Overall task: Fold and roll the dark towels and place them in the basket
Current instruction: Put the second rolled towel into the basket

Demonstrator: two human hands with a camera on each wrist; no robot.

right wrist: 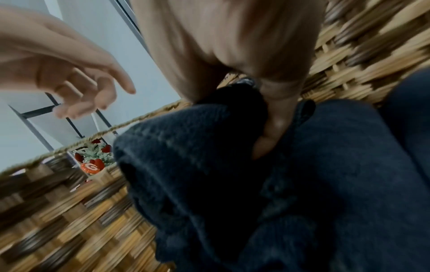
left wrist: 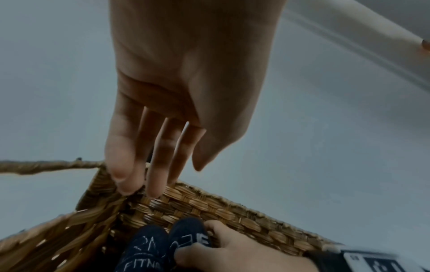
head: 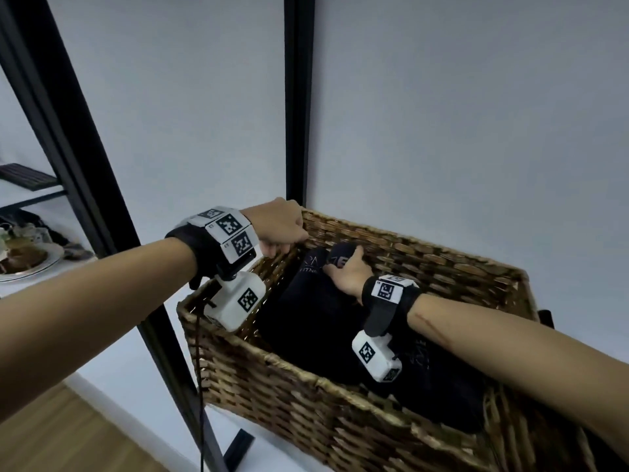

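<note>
Steadying the brown woven wicker basket (head: 391, 396) at its far left corner, left hand (left wrist: 163, 114) with fingers (left wrist: 121, 165) straight and close together, tips touching the rim's inside — likely to keep it from shifting. Down inside, right hand (head: 343, 272) gripping the rolled dark navy towel with white lettering (left wrist: 186, 233), thumb on one side, curled fingers on the other — probably seating it against the far wall beside another rolled dark towel (head: 306, 294).
</note>
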